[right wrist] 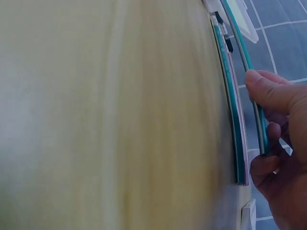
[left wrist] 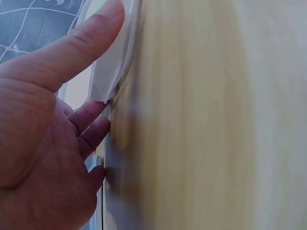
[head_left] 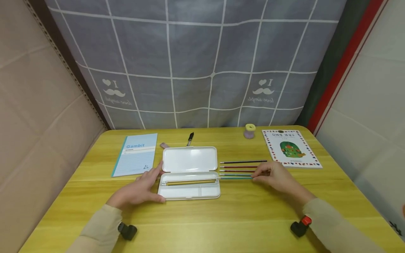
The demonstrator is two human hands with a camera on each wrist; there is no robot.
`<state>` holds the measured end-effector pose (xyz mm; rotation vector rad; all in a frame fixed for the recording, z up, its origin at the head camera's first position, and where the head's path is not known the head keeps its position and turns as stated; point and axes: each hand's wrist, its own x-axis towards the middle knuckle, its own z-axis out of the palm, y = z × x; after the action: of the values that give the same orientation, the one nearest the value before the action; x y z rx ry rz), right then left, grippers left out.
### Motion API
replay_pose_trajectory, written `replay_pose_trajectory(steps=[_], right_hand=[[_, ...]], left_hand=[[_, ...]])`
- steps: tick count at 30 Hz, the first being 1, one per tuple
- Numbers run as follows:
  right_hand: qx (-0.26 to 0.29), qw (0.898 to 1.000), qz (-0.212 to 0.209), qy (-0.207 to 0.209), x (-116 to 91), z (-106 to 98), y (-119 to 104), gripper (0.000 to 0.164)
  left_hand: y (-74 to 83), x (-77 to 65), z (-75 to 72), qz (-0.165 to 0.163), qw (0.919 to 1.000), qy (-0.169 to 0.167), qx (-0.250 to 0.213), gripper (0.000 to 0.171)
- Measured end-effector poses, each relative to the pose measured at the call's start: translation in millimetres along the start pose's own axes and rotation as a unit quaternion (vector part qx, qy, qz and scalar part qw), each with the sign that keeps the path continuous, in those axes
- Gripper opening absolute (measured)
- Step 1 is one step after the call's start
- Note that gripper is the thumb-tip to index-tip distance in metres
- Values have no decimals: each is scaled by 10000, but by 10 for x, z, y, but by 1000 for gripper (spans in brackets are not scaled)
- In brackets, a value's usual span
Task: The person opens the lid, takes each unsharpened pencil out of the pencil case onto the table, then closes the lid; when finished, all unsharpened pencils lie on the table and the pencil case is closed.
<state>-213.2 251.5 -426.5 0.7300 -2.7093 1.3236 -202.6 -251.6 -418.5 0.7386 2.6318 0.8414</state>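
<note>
A white pencil case (head_left: 190, 160) lies open on the table, its lid folded back. Gold-coloured pencils (head_left: 190, 182) lie in the long compartment of its tray. My left hand (head_left: 142, 186) holds the case by its left end, thumb at the front corner and fingers by the hinge side. My right hand (head_left: 275, 176) pinches a teal pencil (right wrist: 243, 52) near one end between thumb and fingers. The pencil's other end reaches the case's right rim in the head view. Beyond it, a black pencil (head_left: 243, 162), red pencils (head_left: 237, 167) and another teal pencil (head_left: 235, 174) lie side by side.
A blue notebook (head_left: 136, 154) lies left of the case, and a white booklet (head_left: 291, 147) at the right. Behind the case are a black pen (head_left: 190, 138) and a small pinkish item (head_left: 164, 145). A yellow and purple spool-shaped object (head_left: 249, 131) stands near the back edge.
</note>
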Motion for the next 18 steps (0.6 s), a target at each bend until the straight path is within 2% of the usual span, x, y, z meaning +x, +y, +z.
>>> replay_pose_trajectory(steps=[6, 18], right_hand=[[-220, 9988, 412, -121, -32, -34, 78, 9], [-765, 9965, 317, -72, -61, -64, 114, 12]], left_hand=[[11, 17, -4, 1, 10000, 4, 40, 132], [-10, 27, 1, 36, 10000, -6, 80, 132]])
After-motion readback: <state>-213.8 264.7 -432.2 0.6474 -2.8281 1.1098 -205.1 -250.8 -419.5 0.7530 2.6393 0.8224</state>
